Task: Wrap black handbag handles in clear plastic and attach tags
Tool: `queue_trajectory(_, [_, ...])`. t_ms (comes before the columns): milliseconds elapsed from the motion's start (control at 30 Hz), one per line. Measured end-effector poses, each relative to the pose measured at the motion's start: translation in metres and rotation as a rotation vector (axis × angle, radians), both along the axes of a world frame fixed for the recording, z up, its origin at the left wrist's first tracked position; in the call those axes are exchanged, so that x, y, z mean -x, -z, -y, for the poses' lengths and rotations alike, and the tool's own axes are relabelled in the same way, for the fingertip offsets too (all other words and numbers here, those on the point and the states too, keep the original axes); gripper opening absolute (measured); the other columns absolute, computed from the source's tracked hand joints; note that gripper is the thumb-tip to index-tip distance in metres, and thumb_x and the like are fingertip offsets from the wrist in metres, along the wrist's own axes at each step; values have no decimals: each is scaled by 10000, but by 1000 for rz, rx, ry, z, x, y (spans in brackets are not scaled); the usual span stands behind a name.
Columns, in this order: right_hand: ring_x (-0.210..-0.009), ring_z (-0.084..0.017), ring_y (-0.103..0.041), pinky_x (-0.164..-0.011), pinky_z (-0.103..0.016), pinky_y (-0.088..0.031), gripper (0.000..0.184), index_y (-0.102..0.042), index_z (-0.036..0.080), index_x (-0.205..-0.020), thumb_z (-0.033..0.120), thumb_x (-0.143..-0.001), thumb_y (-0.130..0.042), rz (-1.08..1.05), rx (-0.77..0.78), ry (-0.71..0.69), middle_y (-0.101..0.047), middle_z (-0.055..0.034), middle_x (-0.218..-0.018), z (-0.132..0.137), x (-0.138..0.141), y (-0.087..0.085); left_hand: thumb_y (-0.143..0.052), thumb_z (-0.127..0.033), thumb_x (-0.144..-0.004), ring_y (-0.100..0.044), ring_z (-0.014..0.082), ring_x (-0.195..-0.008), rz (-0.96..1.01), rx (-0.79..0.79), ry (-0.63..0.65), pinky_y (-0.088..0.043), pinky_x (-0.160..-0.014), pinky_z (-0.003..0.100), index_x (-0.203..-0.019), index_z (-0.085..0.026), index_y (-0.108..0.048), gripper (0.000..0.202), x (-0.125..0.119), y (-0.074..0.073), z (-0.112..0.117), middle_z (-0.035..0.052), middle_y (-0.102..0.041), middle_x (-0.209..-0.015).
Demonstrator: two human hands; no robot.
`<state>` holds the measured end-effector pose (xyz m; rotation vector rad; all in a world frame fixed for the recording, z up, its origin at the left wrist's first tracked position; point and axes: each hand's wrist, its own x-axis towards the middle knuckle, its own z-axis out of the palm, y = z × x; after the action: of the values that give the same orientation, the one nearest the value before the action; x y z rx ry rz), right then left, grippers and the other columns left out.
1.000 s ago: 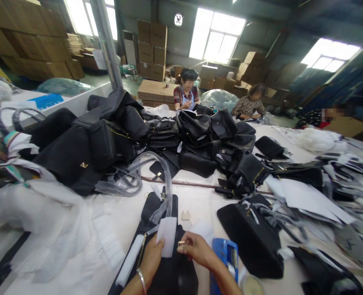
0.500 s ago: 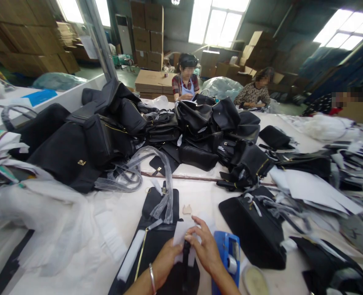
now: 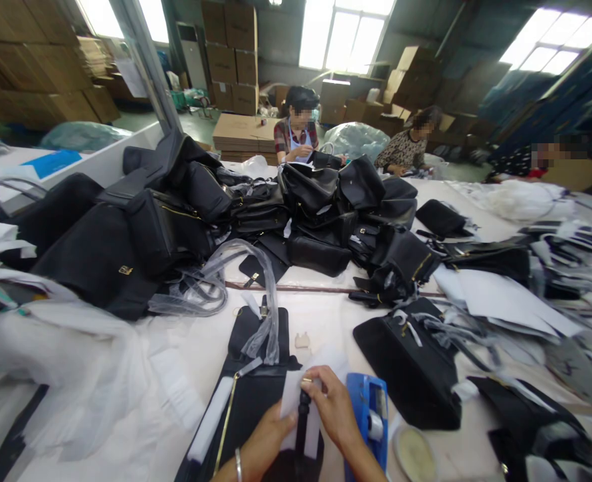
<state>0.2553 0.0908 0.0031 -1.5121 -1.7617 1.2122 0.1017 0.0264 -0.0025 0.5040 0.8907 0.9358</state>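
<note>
At the bottom middle, my left hand (image 3: 265, 432) is closed on a white wrapping sheet (image 3: 290, 389), its thumb on the near face. My right hand (image 3: 332, 405) pinches the top of a narrow black strap (image 3: 302, 432) that lies against this sheet. A small gold-coloured bit shows at the fingertips. Beneath both hands lies a black bag (image 3: 248, 402) with a gold zipper (image 3: 227, 425) and a white wrapped roll along its left side. Its plastic-wrapped handle (image 3: 273, 301) loops beyond the flap. A small beige piece (image 3: 302, 340) rests on the table ahead of my right hand.
A blue tape dispenser (image 3: 380, 435) stands right of my right forearm, beside a round tub (image 3: 415, 454). Black bags (image 3: 320, 187) are heaped across the far side. Another black bag (image 3: 411, 368) and white sheets (image 3: 506, 301) lie right. Several people sit beyond the table.
My right hand's fingers have drawn in from spread to a closer pinch at the strap's top. My left hand keeps its hold on the sheet. The whole view has shifted slightly.
</note>
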Motion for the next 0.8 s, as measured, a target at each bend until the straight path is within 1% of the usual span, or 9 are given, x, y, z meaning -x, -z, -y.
queue_trajectory(167, [-694, -172, -558, -641, -265, -398, 111, -641, 224, -830, 312, -823, -574, 4, 68, 44, -647, 11, -809, 4, -1, -1, -675, -411, -791, -534, 325, -1203, 48, 33, 14, -402, -1024, 455, -1304, -185, -552, 574, -3, 11, 6, 109, -608, -1294])
queue_trajectory(267, [-703, -177, -570, -658, -268, -413, 144, -640, 225, -904, 321, -812, -584, -36, 111, 67, -666, 12, -840, 4, -3, 1, -697, -415, -768, -517, 328, -1221, 65, 31, 39, -408, -1015, 458, -1289, -188, -564, 584, -4, 13, 8, 112, -600, -1299])
queue_trajectory(333, [-759, -194, -591, -697, -277, -431, 199, -639, 222, -963, 324, -798, -596, -71, 142, 88, -682, -2, -897, 4, -5, 4, -712, -408, -754, -521, 324, -1213, 60, 26, 58, -410, -1011, 451, -1252, -183, -596, 559, -2, 10, 8, 113, -618, -1271])
queue_trajectory(400, [-807, -211, -606, -729, -287, -442, 224, -645, 212, -975, 329, -788, -605, -104, 174, 94, -692, -16, -924, 3, -7, 7, -732, -386, -736, -560, 319, -1165, 60, 31, 94, -421, -993, 441, -1213, -176, -625, 532, 2, 5, 7, 113, -661, -1197])
queue_trajectory(467, [-805, -218, -613, -721, -290, -448, 220, -652, 204, -955, 339, -787, -608, -134, 206, 83, -697, -19, -894, 3, -9, 10, -750, -366, -716, -613, 316, -1076, 69, 38, 141, -444, -955, 436, -1178, -156, -647, 518, 6, 0, 3, 118, -701, -1101])
queue_trajectory(533, [-770, -213, -610, -684, -283, -446, 218, -654, 200, -937, 351, -787, -612, -158, 231, 74, -694, -13, -847, 4, -10, 13, -748, -379, -711, -655, 313, -973, 57, 45, 164, -467, -903, 430, -1140, -123, -667, 506, 9, -4, -1, 129, -722, -1015])
queue_trajectory(600, [-733, -202, -598, -650, -273, -437, 223, -655, 199, -931, 363, -784, -620, -172, 243, 72, -685, -5, -809, 5, -10, 15, -731, -419, -721, -671, 304, -902, 24, 47, 148, -478, -862, 420, -1112, -99, -678, 508, 8, -7, -5, 138, -728, -967])
queue_trajectory(667, [-710, -190, -581, -632, -264, -426, 222, -657, 200, -923, 369, -781, -627, -177, 238, 75, -674, 4, -783, 5, -11, 15, -715, -452, -734, -672, 293, -889, -1, 42, 114, -476, -859, 412, -1116, -99, -675, 522, 4, -6, -7, 136, -729, -963])
queue_trajectory(800, [-659, -166, -538, -608, -252, -399, 204, -666, 203, -903, 363, -784, -625, -152, 204, 87, -650, 19, -735, 5, -12, 12, -699, -484, -743, -648, 296, -977, -36, 55, 31, -443, -942, 431, -1131, -121, -668, 532, -10, 3, -4, 123, -724, -1015])
